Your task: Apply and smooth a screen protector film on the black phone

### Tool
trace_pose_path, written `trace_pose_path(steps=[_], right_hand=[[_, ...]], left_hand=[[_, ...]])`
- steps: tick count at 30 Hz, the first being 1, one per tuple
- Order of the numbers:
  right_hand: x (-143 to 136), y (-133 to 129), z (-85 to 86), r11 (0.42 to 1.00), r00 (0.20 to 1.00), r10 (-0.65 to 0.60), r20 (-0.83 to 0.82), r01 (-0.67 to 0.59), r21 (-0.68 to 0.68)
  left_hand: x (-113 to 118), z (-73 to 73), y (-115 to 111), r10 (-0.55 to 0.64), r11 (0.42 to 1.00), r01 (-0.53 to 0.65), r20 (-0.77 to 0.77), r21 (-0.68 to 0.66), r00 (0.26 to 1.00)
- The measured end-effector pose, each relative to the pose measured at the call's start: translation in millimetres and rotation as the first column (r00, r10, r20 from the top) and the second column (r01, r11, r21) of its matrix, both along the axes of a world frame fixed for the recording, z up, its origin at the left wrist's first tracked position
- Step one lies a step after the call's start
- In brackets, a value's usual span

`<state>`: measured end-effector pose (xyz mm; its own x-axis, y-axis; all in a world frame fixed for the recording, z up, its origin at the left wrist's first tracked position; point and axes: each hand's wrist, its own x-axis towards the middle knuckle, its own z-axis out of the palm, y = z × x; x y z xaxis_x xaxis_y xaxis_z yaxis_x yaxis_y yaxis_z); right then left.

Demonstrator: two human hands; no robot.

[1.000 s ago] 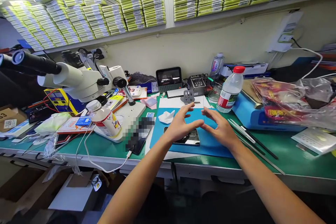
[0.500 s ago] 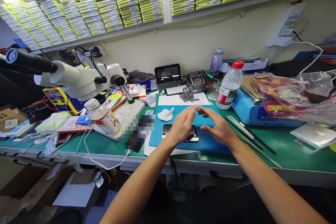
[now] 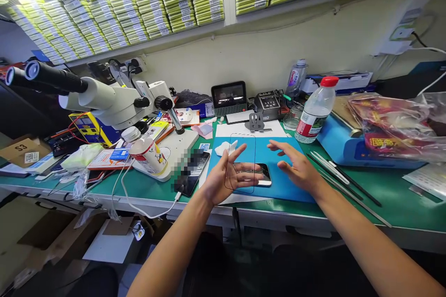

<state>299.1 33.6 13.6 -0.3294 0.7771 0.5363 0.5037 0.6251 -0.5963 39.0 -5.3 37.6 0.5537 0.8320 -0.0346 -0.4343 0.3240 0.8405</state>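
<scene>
A clear glass screen protector (image 3: 249, 147) with a thin dark outline stands on edge at my left hand (image 3: 223, 178). The left hand holds it, palm turned up and fingers spread; some fingers show through the glass. Behind these fingers a phone (image 3: 265, 177) with a dark, shiny face and a white edge lies on the blue mat (image 3: 278, 193), partly hidden. My right hand (image 3: 296, 167) hovers over the mat's right side, fingers bent and apart, with nothing in it. A crumpled white tissue (image 3: 222, 148) rests just beyond the left hand.
A microscope (image 3: 101, 102) and a juice bottle (image 3: 148, 153) stand left. Nearer lies a blurred phone (image 3: 190, 178) on a white cable. A red-capped water bottle (image 3: 315, 111), several thin tools (image 3: 334, 174) and a blue machine (image 3: 334, 144) are on the right.
My hands have moved apart. The left hand has turned palm up and shifted left, and the clear screen protector now shows at it. The view has swung slightly.
</scene>
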Motion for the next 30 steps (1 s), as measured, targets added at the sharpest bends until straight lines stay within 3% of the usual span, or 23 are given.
trace_pose_path(steps=[2,4,6,8,9,11,15,18,30], right_hand=[[0,1,-1.2,1.0,1.0,0.008,0.0,-0.008,-0.023],[2,3,-3.6,0.999,1.0,0.016,-0.014,-0.016,-0.033],[4,5,-6.2,0.999,0.999,0.022,-0.039,-0.024,-0.026],[5,6,-7.7,1.0,0.999,0.025,-0.048,-0.025,-0.014],[5,5,-7.8,0.999,0.999,0.029,-0.031,-0.03,-0.021],[4,4,-6.6,0.997,0.998,0.046,0.048,-0.043,-0.061],[-1,0,-1.7,0.984,0.961,0.081,0.265,-0.035,-0.174],[-4,-3,1.1,0.977,0.935,0.108,0.337,-0.036,-0.212],[-6,-2,0.6,0.967,0.915,0.16,0.369,-0.071,-0.243]], left_hand=[[-2,4.9,-2,0.003,0.998,0.003,-0.084,0.061,0.997],[-4,7.9,-1,0.098,0.971,-0.03,-0.28,0.239,0.955],[-7,6.5,3,0.33,0.857,-0.029,-0.504,0.514,0.798],[-10,0.2,9,0.56,0.687,0.078,-0.595,0.722,0.576],[-11,-4.4,12,0.629,0.617,0.15,-0.598,0.773,0.496],[-12,-13.8,18,0.681,0.531,0.269,-0.594,0.803,0.428],[-14,-25.4,24,0.692,0.458,0.38,-0.591,0.803,0.414],[-16,-26.9,25,0.686,0.426,0.428,-0.593,0.797,0.421],[-17,-31.2,25,0.642,0.462,0.427,-0.625,0.777,0.443]])
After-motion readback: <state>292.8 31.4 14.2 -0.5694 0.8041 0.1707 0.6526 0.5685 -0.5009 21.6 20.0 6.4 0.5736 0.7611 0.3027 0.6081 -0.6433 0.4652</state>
